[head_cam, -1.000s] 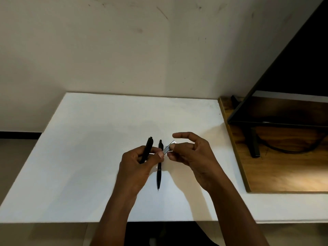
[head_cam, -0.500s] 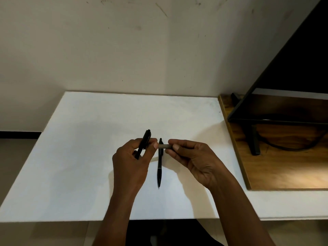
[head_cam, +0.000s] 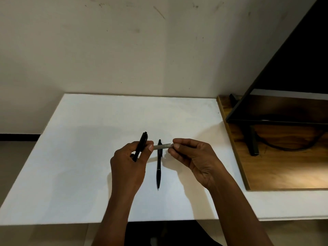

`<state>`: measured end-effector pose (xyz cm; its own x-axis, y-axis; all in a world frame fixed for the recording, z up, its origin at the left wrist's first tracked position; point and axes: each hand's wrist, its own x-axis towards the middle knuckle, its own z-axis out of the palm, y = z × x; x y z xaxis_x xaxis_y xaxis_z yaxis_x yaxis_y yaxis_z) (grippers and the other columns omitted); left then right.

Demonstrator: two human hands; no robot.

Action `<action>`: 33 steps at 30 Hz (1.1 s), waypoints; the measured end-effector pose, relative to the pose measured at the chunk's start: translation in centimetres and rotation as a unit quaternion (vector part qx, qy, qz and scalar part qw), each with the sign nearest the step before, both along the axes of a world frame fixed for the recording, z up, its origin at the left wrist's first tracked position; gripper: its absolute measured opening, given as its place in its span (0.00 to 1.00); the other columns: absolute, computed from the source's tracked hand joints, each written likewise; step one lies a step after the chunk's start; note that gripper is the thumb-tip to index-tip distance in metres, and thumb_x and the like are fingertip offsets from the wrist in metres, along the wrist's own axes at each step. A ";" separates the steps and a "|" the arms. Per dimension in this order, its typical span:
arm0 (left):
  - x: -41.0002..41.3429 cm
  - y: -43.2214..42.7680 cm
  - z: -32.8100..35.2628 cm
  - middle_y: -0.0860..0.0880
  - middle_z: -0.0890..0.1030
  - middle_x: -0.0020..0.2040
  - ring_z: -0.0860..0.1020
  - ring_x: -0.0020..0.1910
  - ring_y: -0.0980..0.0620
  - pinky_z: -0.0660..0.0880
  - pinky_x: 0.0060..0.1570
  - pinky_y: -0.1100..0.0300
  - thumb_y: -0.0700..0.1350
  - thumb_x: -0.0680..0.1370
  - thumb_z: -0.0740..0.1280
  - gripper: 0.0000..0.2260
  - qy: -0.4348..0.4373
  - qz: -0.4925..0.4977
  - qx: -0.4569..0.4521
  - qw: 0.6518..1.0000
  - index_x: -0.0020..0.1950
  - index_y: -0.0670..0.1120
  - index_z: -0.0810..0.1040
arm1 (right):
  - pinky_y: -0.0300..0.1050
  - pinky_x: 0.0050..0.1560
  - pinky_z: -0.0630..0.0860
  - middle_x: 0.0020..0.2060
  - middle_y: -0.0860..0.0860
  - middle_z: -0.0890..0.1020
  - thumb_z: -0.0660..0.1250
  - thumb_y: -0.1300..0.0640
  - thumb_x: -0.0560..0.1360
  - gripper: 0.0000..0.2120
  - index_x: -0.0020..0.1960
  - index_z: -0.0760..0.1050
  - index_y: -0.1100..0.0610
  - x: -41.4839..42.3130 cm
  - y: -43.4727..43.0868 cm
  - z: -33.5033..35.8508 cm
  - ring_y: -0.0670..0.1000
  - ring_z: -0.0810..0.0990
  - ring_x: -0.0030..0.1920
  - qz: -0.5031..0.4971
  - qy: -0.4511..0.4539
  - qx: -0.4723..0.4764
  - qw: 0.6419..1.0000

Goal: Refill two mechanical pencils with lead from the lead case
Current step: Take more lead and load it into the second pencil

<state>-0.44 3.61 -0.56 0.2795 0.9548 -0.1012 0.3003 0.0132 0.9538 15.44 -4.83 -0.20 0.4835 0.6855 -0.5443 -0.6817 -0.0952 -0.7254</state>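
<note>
My left hand point(head_cam: 128, 164) grips a black mechanical pencil point(head_cam: 141, 145) that sticks up past the fingers, and its thumb and fingertip also pinch the left end of the small grey lead case point(head_cam: 162, 146). My right hand point(head_cam: 193, 159) pinches the case's right end, so the case spans level between both hands. A second black mechanical pencil point(head_cam: 158, 170) lies on the white table point(head_cam: 85, 157) just under the case, tip toward me.
A wooden board point(head_cam: 276, 167) lies on the table's right side. On it stands a dark monitor point(head_cam: 287, 75) with its stand foot point(head_cam: 253, 144) and a black cable point(head_cam: 291, 147). A pale wall rises behind the table.
The lead case has turned from tilted to level and my hands have moved slightly apart. My left hand lifted a little with its pencil. My right index finger has curled down onto the case.
</note>
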 end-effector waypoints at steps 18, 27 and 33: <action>0.2 -0.3 0.2 0.56 0.86 0.43 0.78 0.42 0.50 0.75 0.45 0.53 0.51 0.74 0.72 0.04 0.024 -0.025 -0.062 0.997 0.47 0.55 0.86 | 0.43 0.41 0.83 0.41 0.62 0.87 0.73 0.68 0.74 0.05 0.49 0.83 0.64 -0.2 0.3 0.7 0.58 0.88 0.40 -0.033 -0.183 0.021 0.982; 0.1 -0.3 0.3 0.55 0.86 0.40 0.76 0.36 0.54 0.73 0.41 0.57 0.51 0.75 0.72 0.03 0.008 -0.024 -0.081 0.996 0.43 0.57 0.86 | 0.44 0.44 0.84 0.41 0.63 0.87 0.72 0.68 0.74 0.05 0.49 0.82 0.63 -0.3 0.4 0.8 0.58 0.88 0.42 -0.029 -0.177 0.043 0.983; 0.0 -0.2 0.3 0.52 0.85 0.42 0.75 0.37 0.51 0.72 0.42 0.57 0.50 0.75 0.72 0.05 0.005 -0.013 -0.081 0.997 0.47 0.52 0.87 | 0.52 0.57 0.82 0.45 0.65 0.87 0.74 0.67 0.72 0.11 0.54 0.81 0.67 -0.1 0.3 0.9 0.61 0.87 0.45 -0.016 -0.119 0.050 0.991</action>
<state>-0.42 3.43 -0.27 0.3026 0.9182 -0.2556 0.3121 0.1580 0.9368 15.29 -4.55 0.66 0.6127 0.7126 -0.3417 -0.4911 0.0046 -0.8711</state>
